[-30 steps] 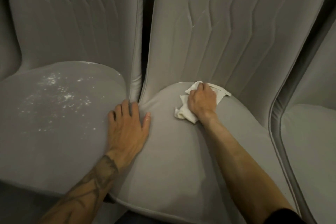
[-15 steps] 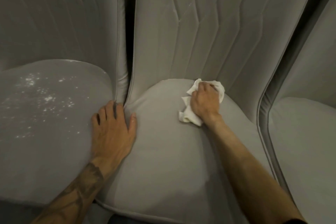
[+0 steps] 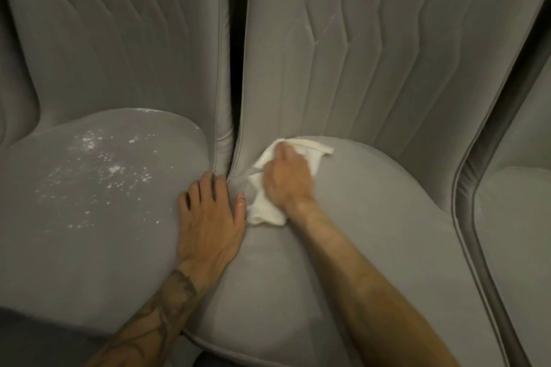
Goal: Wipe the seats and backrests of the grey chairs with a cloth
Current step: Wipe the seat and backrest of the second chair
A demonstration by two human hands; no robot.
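Three grey upholstered chairs stand side by side. My right hand (image 3: 287,180) grips a crumpled white cloth (image 3: 264,211) and presses it on the back left part of the middle chair's seat (image 3: 372,217), close to its stitched backrest (image 3: 372,53). My left hand (image 3: 208,217) lies flat with fingers spread across the gap between the left chair's seat (image 3: 89,202) and the middle seat. White powdery specks (image 3: 98,164) are scattered on the left seat.
The left chair's backrest (image 3: 119,33) rises behind its seat, with a dark narrow gap (image 3: 237,39) between it and the middle backrest. A third grey chair (image 3: 518,217) stands at the right edge.
My right hand has slid the cloth leftward along the back of the middle seat, close to my left thumb. The left hand has stayed in place; the camera view shifted.
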